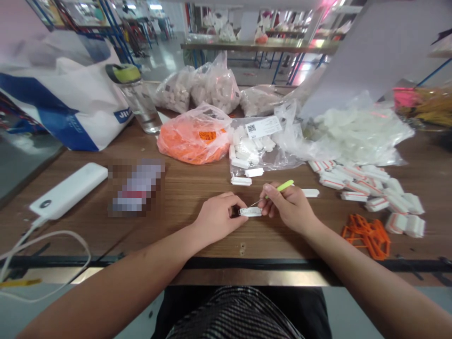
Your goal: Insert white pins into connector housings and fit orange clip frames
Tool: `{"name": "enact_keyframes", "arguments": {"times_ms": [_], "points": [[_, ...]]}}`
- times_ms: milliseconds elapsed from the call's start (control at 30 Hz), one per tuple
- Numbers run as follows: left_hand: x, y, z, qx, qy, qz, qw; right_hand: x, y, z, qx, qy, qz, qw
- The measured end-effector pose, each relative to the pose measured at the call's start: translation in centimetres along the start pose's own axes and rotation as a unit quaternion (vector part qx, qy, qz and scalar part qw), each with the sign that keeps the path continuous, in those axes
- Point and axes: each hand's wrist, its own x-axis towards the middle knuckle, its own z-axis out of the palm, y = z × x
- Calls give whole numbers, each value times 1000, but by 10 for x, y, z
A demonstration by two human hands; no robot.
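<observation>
Between thumb and fingers, my left hand pinches one end of a small white plastic housing just above the brown table. My right hand is closed round a pick tool with a yellow-green handle. Its thin metal tip touches or nearly touches the housing's upper edge; I cannot tell which. Beside my right hand lies another white piece, partly hidden by the hand. Two more loose white housings, one nearer and one behind it, lie beyond my hands.
An orange-filled bag and an open bag of white housings stand ahead. To the right are white pieces with orange strips and orange frames. A power bank, a pixelated object and a bottle are left.
</observation>
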Motion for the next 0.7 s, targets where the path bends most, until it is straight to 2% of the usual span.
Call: {"name": "enact_keyframes", "arguments": {"times_ms": [700], "points": [[-1,-4,2,-5,7,11,1000,-1,9,2,-7,0,-9,1000]]}}
